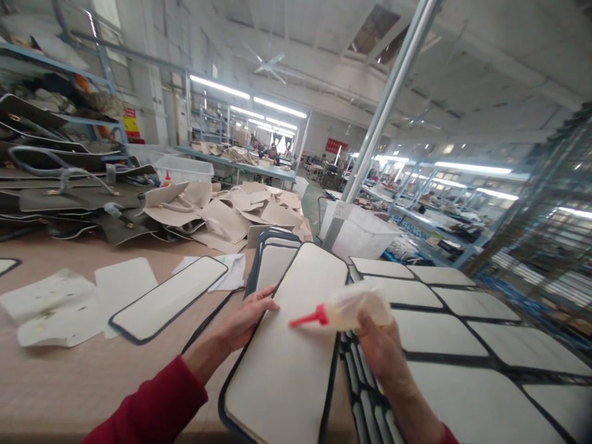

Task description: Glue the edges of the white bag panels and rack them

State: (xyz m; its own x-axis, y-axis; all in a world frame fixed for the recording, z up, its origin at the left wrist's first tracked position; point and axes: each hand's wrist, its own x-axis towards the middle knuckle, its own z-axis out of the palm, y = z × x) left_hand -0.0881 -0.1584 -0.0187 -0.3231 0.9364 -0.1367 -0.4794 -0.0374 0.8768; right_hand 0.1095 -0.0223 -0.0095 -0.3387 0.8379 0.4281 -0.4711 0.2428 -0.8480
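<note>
My left hand point(252, 311) grips the left edge of a long cream panel point(291, 364) with rounded corners and a dark rim, thumb on top and fingers hidden beneath. The panel is tilted over the table's front edge. Wrapped in my right hand point(382, 345) is a clear squeeze bottle point(354, 305) of pale yellowish liquid, somewhat blurred. Its red nozzle points left, over the middle of the panel; whether the tip touches the surface I cannot tell. Behind the panel lies a stack of similar dark-rimmed panels point(277, 259).
Another rimmed panel point(171, 299) lies on the brown table point(152, 376), beside stained sheets point(55, 308). Beige cut pieces point(231, 213) and dark bag parts point(78, 197) pile up behind. Rows of cream panels point(435, 333) spread at right, near a metal post point(370, 142) and a white bin point(358, 228).
</note>
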